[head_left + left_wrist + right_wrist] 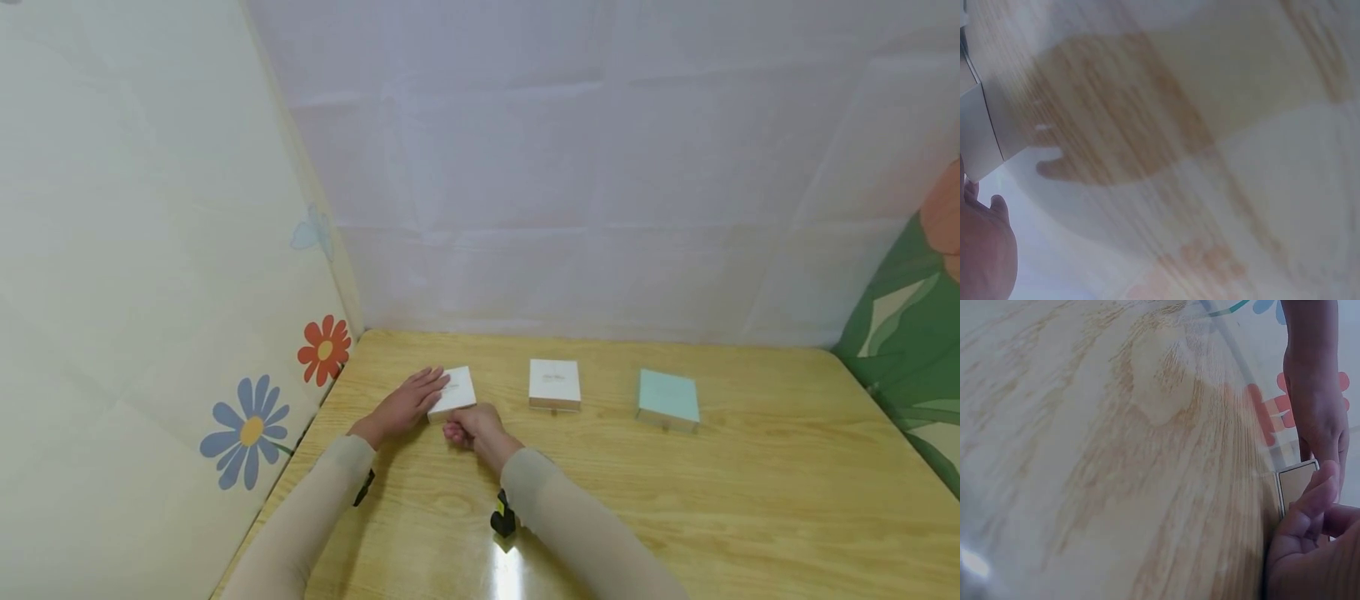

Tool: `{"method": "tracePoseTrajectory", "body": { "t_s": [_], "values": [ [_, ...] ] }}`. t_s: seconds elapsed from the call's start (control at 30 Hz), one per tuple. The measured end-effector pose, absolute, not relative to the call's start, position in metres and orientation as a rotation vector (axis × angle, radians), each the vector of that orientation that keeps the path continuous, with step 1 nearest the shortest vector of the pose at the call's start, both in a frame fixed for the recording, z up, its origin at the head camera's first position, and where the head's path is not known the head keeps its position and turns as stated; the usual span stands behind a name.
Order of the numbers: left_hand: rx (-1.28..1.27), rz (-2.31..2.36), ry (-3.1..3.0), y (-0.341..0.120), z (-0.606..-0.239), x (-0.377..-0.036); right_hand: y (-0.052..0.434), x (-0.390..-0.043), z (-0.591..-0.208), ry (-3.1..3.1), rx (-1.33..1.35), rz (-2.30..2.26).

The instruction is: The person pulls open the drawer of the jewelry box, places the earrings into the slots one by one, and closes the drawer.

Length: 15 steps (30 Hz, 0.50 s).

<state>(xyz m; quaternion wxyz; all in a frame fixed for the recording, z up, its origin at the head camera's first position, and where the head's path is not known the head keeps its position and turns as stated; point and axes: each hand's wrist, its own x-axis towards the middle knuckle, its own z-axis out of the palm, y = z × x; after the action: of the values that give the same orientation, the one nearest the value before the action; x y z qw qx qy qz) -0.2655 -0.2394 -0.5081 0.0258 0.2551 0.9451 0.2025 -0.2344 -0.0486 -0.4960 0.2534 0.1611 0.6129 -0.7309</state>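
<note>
Three small flat boxes stand in a row on the wooden table (675,500). The leftmost white box (456,390) lies between my hands. My left hand (411,403) rests on its left side with straight fingers. My right hand (467,428) is curled against its near edge and pinches it there. In the right wrist view the box's edge (1296,485) shows beside my right fingers (1310,506), with the left hand (1314,412) behind it. The left wrist view shows the box's side (979,134) and part of my left hand (985,250).
A second white box (555,383) stands in the middle and a pale teal box (667,400) to its right. A flowered wall panel (247,425) borders the table's left edge; a white sheet hangs behind. A green patterned panel (907,333) stands at the right.
</note>
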Motion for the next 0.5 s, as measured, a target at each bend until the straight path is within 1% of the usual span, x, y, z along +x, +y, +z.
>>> {"method": "tracePoseTrajectory", "body": {
  "t_s": [0.5],
  "values": [
    [0.830,0.634,2.952,-0.2401,-0.5087,-0.2658,-0.0500,-0.2339,-0.4965,1.692,0.396,-2.004]
  ]
}}
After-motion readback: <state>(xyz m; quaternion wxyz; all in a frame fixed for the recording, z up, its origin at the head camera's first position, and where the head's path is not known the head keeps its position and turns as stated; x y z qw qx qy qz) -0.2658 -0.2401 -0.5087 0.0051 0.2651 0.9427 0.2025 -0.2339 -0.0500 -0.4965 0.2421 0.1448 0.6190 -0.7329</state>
